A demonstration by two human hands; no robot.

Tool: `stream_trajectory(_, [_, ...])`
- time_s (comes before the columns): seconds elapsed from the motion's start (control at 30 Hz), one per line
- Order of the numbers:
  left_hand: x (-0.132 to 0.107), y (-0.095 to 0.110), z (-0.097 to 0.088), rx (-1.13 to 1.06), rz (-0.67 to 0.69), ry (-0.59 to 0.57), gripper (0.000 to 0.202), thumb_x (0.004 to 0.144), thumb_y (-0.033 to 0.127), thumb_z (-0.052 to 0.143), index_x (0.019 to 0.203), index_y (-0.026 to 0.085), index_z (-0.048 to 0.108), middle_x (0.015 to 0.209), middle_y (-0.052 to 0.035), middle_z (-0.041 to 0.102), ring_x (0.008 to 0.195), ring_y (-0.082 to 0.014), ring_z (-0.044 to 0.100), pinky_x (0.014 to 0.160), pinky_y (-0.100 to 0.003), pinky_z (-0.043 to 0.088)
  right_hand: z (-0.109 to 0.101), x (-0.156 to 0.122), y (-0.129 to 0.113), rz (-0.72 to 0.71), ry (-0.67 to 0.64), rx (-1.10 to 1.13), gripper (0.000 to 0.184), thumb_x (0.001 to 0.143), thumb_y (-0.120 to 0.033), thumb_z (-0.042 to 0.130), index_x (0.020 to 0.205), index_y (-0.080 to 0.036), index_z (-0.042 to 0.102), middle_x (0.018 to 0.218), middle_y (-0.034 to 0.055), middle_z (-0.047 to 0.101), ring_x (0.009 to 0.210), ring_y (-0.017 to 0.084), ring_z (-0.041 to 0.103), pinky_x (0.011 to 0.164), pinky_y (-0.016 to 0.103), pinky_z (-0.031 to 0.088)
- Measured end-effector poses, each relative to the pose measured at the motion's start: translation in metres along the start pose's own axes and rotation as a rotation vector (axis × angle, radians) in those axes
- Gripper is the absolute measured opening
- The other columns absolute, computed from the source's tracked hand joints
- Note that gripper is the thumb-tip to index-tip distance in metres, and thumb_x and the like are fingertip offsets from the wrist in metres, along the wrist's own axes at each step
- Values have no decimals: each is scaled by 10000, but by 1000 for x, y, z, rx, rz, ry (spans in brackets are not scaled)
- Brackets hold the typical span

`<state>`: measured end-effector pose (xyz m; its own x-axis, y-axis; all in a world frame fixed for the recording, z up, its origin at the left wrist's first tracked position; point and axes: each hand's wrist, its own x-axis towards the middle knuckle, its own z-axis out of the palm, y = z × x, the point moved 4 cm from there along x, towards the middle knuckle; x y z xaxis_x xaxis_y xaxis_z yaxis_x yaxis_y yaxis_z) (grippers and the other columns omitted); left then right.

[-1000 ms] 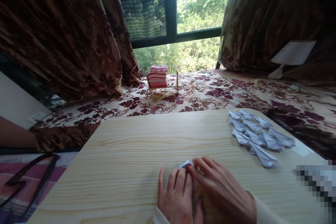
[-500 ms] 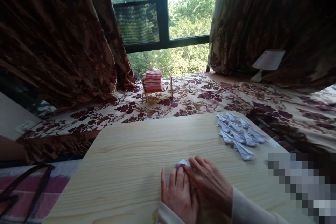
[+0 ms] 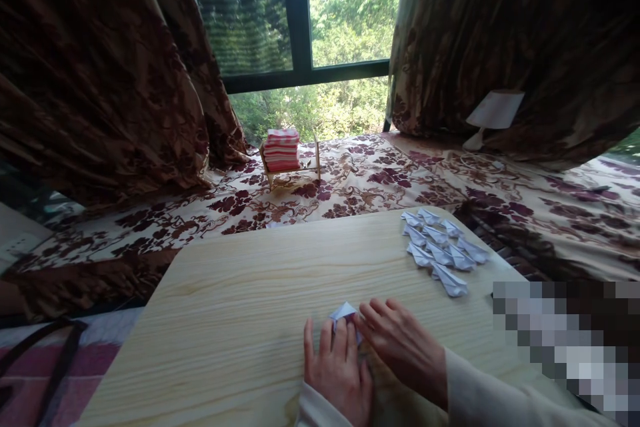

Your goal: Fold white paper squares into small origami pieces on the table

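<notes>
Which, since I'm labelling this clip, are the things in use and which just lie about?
In use: small white folded paper piece, touched by left hand and right hand; pile of white folded paper shapes; pale wooden board.
Lying about: red-and-white striped stack on wooden rack; white card; dark strap.

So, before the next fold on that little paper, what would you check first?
1. Folded paper lies on the wooden board: ok.
2. Left hand presses on it, fingers flat: ok.
3. Right hand rests on it too, overlapping the left: ok.
4. Edges line up under the hands: cannot tell, they are hidden.
5. Pile of folded pieces lies apart, to the right: ok.
</notes>
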<state>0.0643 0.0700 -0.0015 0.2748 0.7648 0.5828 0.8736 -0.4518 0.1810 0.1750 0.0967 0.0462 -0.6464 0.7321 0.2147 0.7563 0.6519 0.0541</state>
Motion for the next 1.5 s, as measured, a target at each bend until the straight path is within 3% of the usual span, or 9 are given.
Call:
stream_trajectory(0.27, [-3,4,-2,6,22,-11,392,779,349,510,1111,162,603,1095,-58,643,1055,-256,501,1054,-522,177,-7,1,9,179,78,197,366,808,-55,476,1152,-173,511,918,60,588,824,177,525,686,285,389])
stream_trajectory(0.33, [-2,5,-2,-1,6,-4,381,784,333,494,1102,156,608,1095,-65,641,1054,-254,502,1053,-524,182,-3,8,8,215,85,213,298,820,-104,508,1109,-173,538,913,59,587,834,180,527,692,284,396])
stream_trajectory(0.47, [-1,6,-1,-17,-10,3,362,794,334,479,1072,155,625,1090,-70,636,1047,-252,501,1052,-517,191,6,21,7,279,75,211,56,814,-146,571,855,-178,592,829,42,574,785,184,519,659,283,382])
stream_trajectory(0.63, [-1,5,-1,-34,-15,12,351,812,332,462,1071,163,628,1060,-60,641,1028,-248,503,1055,-506,187,17,22,6,233,84,238,117,819,-99,568,733,-178,573,771,16,557,731,155,490,630,259,354])
stream_trajectory(0.83, [-1,5,-1,-34,-28,-4,365,820,354,462,1083,161,624,1079,-61,644,1033,-253,504,1047,-505,200,20,16,6,160,64,298,57,833,-119,571,845,-168,598,803,20,552,744,157,471,650,260,365])
stream_trajectory(1.27, [1,5,-4,-51,-17,-6,399,827,365,436,1107,141,613,1089,-70,653,1046,-251,508,1050,-510,178,17,12,13,86,42,455,157,893,-145,453,964,-162,593,842,51,556,782,157,478,669,256,396])
stream_trajectory(1.5, [0,5,-4,-49,-24,-34,409,817,376,462,1121,144,604,1094,-65,646,1046,-251,502,1057,-517,164,15,12,14,106,41,531,226,853,-69,435,1007,-155,576,858,56,559,792,154,491,687,256,415])
